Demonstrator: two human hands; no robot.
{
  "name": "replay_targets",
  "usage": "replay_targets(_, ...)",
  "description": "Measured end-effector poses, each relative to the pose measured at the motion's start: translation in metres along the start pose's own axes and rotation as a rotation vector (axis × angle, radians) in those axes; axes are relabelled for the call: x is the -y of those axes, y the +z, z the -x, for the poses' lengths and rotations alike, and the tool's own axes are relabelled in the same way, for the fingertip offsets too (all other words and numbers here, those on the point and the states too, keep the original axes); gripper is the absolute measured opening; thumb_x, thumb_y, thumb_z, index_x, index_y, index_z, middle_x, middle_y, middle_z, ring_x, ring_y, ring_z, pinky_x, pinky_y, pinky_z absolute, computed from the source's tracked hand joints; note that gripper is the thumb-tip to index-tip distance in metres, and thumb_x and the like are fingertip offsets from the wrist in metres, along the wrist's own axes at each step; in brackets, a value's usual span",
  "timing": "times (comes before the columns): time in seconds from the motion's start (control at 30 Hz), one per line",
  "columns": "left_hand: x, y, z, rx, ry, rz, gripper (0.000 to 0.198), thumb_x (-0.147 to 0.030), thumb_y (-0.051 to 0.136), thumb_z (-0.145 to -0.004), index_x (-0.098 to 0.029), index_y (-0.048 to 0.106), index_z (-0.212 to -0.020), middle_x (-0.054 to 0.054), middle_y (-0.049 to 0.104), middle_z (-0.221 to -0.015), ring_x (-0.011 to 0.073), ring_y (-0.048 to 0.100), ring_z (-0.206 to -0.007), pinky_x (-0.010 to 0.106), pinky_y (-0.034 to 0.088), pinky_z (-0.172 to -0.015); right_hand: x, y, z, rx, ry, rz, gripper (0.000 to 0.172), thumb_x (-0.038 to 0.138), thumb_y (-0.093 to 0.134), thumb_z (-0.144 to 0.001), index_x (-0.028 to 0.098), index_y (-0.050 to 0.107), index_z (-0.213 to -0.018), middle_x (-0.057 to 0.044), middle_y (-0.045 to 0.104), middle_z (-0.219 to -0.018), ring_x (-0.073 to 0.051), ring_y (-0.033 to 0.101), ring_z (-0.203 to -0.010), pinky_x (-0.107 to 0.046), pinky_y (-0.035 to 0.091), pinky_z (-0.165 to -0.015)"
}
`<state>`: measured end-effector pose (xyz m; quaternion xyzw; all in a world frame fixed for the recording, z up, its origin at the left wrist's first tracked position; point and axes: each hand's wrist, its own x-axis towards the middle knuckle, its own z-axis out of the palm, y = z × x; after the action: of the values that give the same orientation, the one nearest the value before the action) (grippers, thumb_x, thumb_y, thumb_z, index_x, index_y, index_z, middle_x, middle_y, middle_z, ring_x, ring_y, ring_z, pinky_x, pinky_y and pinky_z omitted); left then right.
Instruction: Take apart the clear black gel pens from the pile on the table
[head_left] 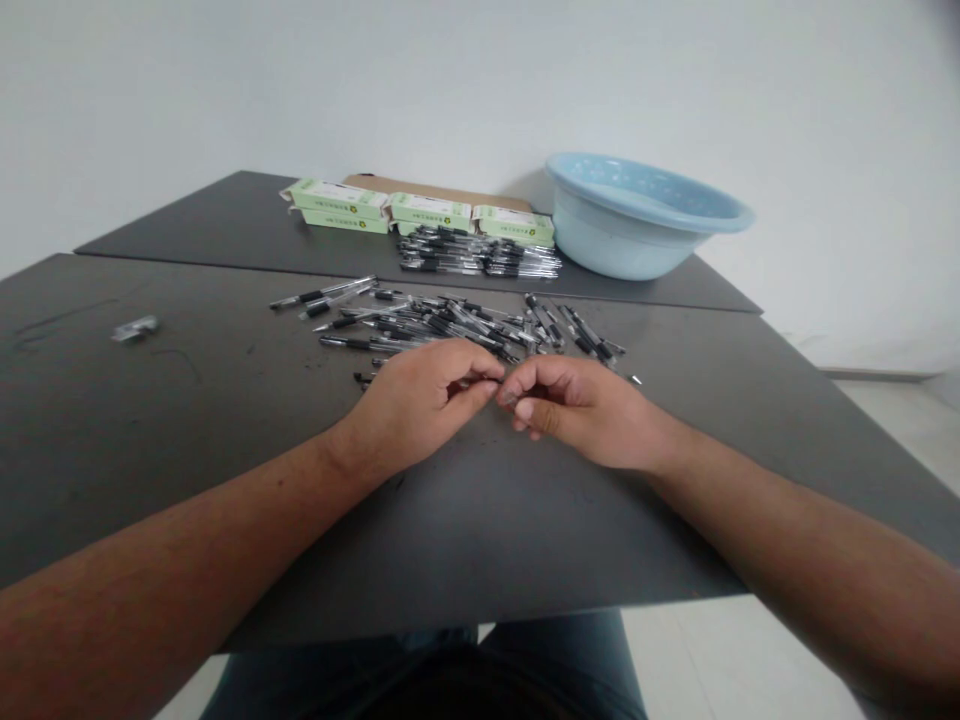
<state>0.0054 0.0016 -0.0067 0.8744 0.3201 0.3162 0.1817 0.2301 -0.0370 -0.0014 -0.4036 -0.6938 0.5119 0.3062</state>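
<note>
My left hand (431, 400) and my right hand (581, 405) meet fingertip to fingertip above the dark table, just in front of a loose pile of pens (450, 322). The fingers of each hand are pinched together. Between them is something small and dark, mostly hidden by the fingers; I cannot make out what it is. The pens in the pile are clear with black grips and point in various directions. Behind them lies a neater stack of similar pens (480, 252).
Green and white boxes (341, 205) stand in a row behind the stacked pens, with brown cardboard (450, 190) behind them. A light blue basin (630, 235) is at the back right. A small crumpled clear piece (136, 328) lies at the left.
</note>
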Motion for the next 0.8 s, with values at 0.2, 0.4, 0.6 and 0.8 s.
replay_targets(0.2,-0.003,-0.001,0.003,-0.069,0.183,-0.019,0.024,-0.022,0.059,-0.092,-0.021,0.067,-0.115,0.006,0.072,-0.115,0.021,0.064,-0.113,0.034,0.05,-0.102,0.002,-0.001,-0.001,-0.129,0.026,0.117,0.011,0.023,0.062,-0.092,0.019,0.068,-0.1,0.001,0.064,-0.081,-0.013,0.056,-0.071,-0.026,0.046,-0.067)
replay_targets(0.4,-0.003,-0.001,0.002,-0.11,0.285,-0.067,0.015,-0.019,0.062,-0.092,-0.02,0.07,-0.105,0.004,0.074,-0.101,0.018,0.066,-0.101,0.032,0.053,-0.093,0.001,0.004,-0.002,-0.101,0.009,0.087,0.014,0.029,0.063,-0.093,0.017,0.069,-0.096,-0.001,0.066,-0.081,-0.014,0.06,-0.073,-0.027,0.05,-0.069)
replay_targets(0.6,-0.006,-0.002,0.005,-0.245,0.054,0.124,0.01,-0.018,0.066,-0.083,-0.019,0.065,-0.093,0.004,0.073,-0.097,0.0173,0.069,-0.088,0.028,0.058,-0.071,-0.002,-0.001,-0.002,-0.121,-0.034,-0.033,0.028,0.039,0.052,-0.101,0.016,0.067,-0.1,-0.004,0.068,-0.084,-0.014,0.065,-0.075,-0.031,0.055,-0.072)
replay_targets(0.8,0.004,0.004,0.003,-0.217,-0.137,0.421,0.012,-0.015,0.066,-0.079,-0.019,0.062,-0.09,0.005,0.076,-0.095,0.0179,0.072,-0.083,0.031,0.061,-0.071,-0.007,-0.003,-0.005,-0.131,-0.066,-0.121,0.015,0.033,0.059,-0.098,0.018,0.06,-0.098,-0.001,0.066,-0.084,-0.012,0.065,-0.071,-0.028,0.055,-0.067)
